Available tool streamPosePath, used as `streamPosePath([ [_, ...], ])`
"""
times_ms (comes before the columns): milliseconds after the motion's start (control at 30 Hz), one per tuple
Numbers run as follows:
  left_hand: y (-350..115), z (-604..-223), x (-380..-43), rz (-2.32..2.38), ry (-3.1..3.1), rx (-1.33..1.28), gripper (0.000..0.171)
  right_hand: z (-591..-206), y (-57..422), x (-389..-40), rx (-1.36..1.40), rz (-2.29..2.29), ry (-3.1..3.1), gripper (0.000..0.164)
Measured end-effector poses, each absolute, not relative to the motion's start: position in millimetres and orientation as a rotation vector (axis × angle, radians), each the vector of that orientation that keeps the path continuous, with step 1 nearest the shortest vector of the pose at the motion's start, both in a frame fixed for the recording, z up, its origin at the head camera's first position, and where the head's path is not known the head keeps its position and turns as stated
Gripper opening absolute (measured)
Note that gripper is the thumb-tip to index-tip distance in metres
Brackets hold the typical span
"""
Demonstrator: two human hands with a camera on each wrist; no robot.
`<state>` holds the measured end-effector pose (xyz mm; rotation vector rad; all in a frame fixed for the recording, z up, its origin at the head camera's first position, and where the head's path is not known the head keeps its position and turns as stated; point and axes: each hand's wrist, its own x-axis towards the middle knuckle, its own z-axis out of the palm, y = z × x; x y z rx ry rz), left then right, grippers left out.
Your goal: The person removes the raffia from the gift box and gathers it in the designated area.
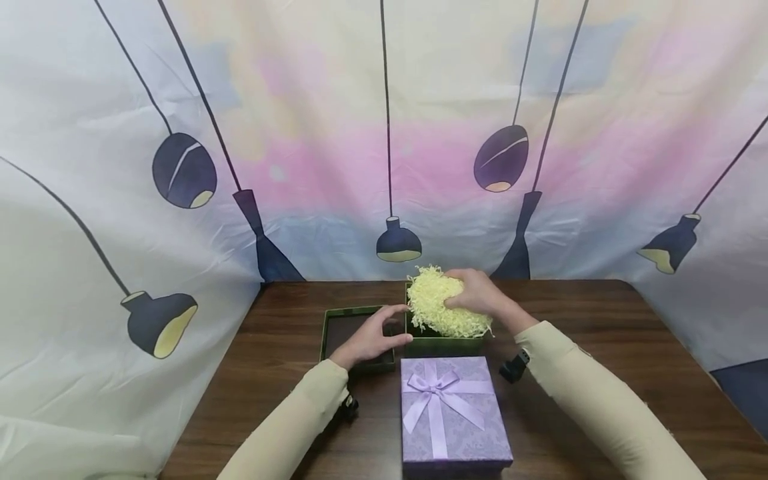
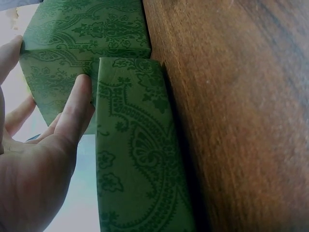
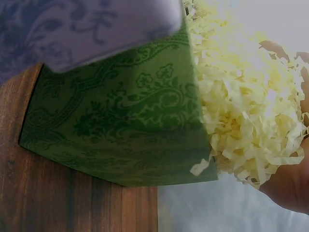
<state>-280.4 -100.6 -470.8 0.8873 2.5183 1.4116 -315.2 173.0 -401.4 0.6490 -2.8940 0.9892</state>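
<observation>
I have the paper-filling step in hand, as I judge it: my right grip [image 1: 474, 293] is curled round a wad of pale yellow shredded paper [image 1: 435, 300], held at the mouth of the green box [image 1: 447, 347]. Whether the wad is going in or coming out, I can't tell. My left grip [image 1: 375, 337] isn't clasping anything; its fairly straight fingers touch the box's left side, probably steadying it.

The next move calls for keeping the left where it is while the right either presses the wad down evenly or lifts it clear, without loose strands snagging on the rim.

Counting up, I have one wad of paper, one deep green box, one shallow green tray or lid [image 1: 345, 333] just left of it, and one purple box [image 1: 474, 440] nearer me, topped with one bow [image 1: 433, 388]. All three box pieces sit on one wood-grained surface [image 1: 258, 347].
</observation>
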Motion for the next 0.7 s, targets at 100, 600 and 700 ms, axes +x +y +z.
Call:
streamPosePath([
  [100, -101, -470, -281, 1.421, 2.507, 0.9, 0.06, -399, 174, -315, 0.654, 1.0, -2.896, 0.071],
  [600, -99, -468, -282, 1.455, 2.497, 0.947, 0.062, -386, 185, -313, 0.617, 1.051, -2.885, 0.07],
  [700, -99, -471, -282, 1.462, 2.483, 0.952, 0.061, -387, 188, -311, 0.614, 1.08, -2.879, 0.07],
])
